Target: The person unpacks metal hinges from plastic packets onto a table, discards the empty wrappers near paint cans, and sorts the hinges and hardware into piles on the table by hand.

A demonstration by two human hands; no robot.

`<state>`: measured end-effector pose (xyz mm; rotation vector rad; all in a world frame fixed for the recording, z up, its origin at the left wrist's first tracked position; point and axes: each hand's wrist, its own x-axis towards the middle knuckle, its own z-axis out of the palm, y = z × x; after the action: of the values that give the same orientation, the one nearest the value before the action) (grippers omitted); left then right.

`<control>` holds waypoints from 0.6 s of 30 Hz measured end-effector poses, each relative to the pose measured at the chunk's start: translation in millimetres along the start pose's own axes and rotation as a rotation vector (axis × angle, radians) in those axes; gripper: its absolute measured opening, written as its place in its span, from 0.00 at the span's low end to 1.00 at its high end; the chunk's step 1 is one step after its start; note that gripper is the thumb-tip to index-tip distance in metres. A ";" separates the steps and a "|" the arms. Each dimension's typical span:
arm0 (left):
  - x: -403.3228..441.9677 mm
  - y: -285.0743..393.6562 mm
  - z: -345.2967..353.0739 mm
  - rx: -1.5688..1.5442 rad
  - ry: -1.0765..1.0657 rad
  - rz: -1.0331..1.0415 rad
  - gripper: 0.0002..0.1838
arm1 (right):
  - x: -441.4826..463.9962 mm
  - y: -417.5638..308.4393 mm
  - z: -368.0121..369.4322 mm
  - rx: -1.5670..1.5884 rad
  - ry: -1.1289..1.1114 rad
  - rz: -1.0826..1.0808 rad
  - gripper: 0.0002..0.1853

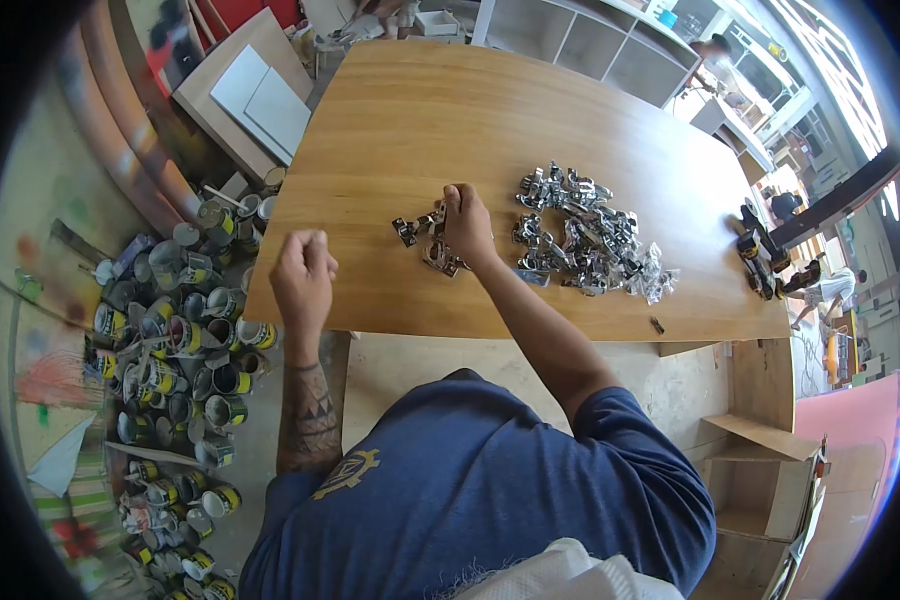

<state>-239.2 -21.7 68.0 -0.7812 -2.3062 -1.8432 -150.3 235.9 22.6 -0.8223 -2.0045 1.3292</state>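
Note:
My left hand (304, 278) is closed, raised near the table's left front corner. Its fingers are curled in, and anything inside them is hidden. My right hand (467, 226) is closed over a small group of metal cabinet hinges (440, 256). A hinge part touches or lies right beside its fingers; what they grip is hidden. One dark-ended hinge (405, 231) sticks out to the left of this group. Just right of my right hand spreads a larger heap of shiny cabinet hinges (585, 235). Some clear plastic bags (656, 273) lie at the heap's right side.
The wooden table (410, 110) extends away from me. Power drills (758, 252) rest at its right edge, and a small dark piece (657, 325) lies near the front edge. Many paint cans (183, 335) crowd the floor at left. Shelving (585, 45) stands behind; other people are farther right.

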 end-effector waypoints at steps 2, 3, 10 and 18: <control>-17.2 -0.4 3.1 -0.032 -0.063 -0.035 0.13 | 19.7 15.6 -8.0 -0.282 0.052 -0.260 0.18; -23.2 -0.3 1.9 -0.022 -0.108 -0.044 0.13 | 25.1 11.2 -13.1 -0.392 0.138 -0.296 0.18; -45.0 -12.0 -27.9 -0.007 -0.115 -0.079 0.12 | 83.9 45.4 -108.8 -1.233 0.150 0.003 0.32; -59.3 -22.5 -23.7 0.010 -0.122 -0.065 0.11 | 99.4 61.1 -116.2 -1.141 0.150 0.066 0.22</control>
<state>-203.5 -66.8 32.2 -0.8497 -2.4403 -1.8582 -115.3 396.6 16.9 -1.3955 -2.5458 -0.0006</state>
